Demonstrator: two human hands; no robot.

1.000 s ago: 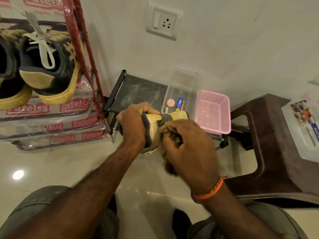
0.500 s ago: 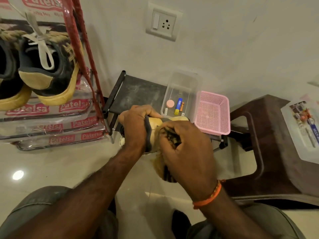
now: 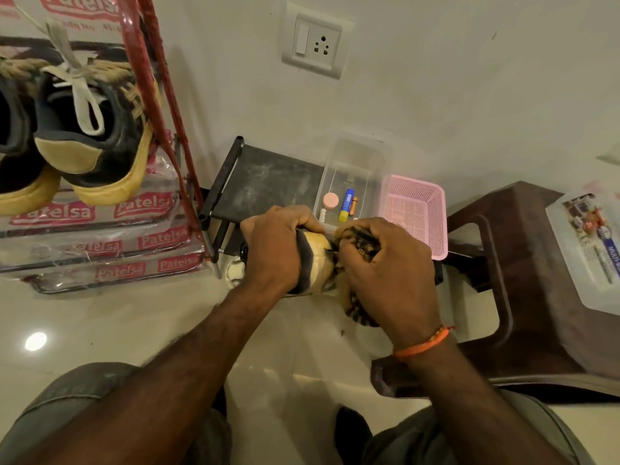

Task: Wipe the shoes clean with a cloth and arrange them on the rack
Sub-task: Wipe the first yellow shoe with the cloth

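My left hand (image 3: pixel 273 245) grips a black and yellow shoe (image 3: pixel 315 260) in mid-air over the floor, fingers curled over its top. My right hand (image 3: pixel 389 273) holds a bunched yellow and black patterned cloth (image 3: pixel 359 308) against the shoe's yellow end. Most of the shoe is hidden under both hands. A red-framed rack (image 3: pixel 157 105) stands at the left, its shelves wrapped in printed plastic. On its upper shelf sit two black shoes with yellow soles (image 3: pixel 90 139), heels toward me.
A low black stand (image 3: pixel 268 179) against the wall carries a clear plastic box (image 3: pixel 355 176) with small items and a pink mesh basket (image 3: pixel 417 209). A brown plastic stool (image 3: pixel 523 283) with a white box (image 3: pixel 590 250) stands at the right. My knees fill the bottom edge.
My right hand with the cloth has rubbed across the shoe's yellow end, shifting slightly right and down. My left hand keeps its grip, and the shoe has sunk a little lower.
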